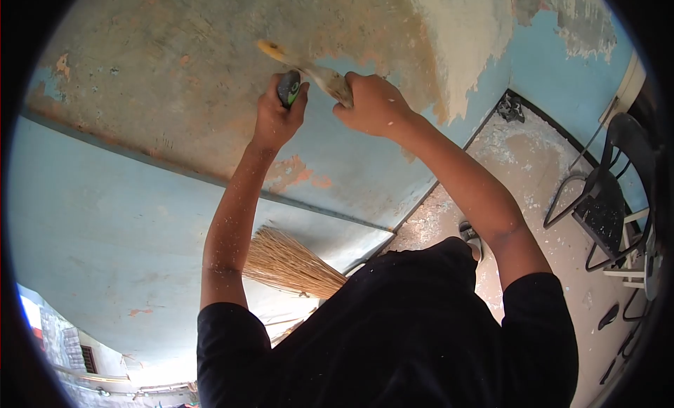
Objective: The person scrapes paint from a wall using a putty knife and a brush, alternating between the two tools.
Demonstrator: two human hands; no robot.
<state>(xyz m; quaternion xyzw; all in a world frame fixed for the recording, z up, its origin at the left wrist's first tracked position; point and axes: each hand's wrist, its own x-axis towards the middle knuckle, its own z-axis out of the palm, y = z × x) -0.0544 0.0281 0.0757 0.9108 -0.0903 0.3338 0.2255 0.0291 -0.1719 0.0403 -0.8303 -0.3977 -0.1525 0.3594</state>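
My left hand (pixel 277 114) is closed round the dark handle of a tool (pixel 288 89) with a green mark; its far end is hard to make out against the wall. In my right hand (pixel 368 104) is a brush (pixel 330 81), gripped by its pale, worn end near the fingers. The brush's yellow handle (pixel 272 50) points up and left, above the left hand. Both hands are raised before a wall (pixel 175 64) with peeling blue paint and bare brown patches.
A straw broom (pixel 291 262) leans below my left forearm. A black chair (pixel 609 190) stands at the right. Paint flakes lie on the floor (pixel 523 162), with a dark crumpled thing (pixel 511 109) in the corner. A ledge (pixel 140 154) crosses the wall.
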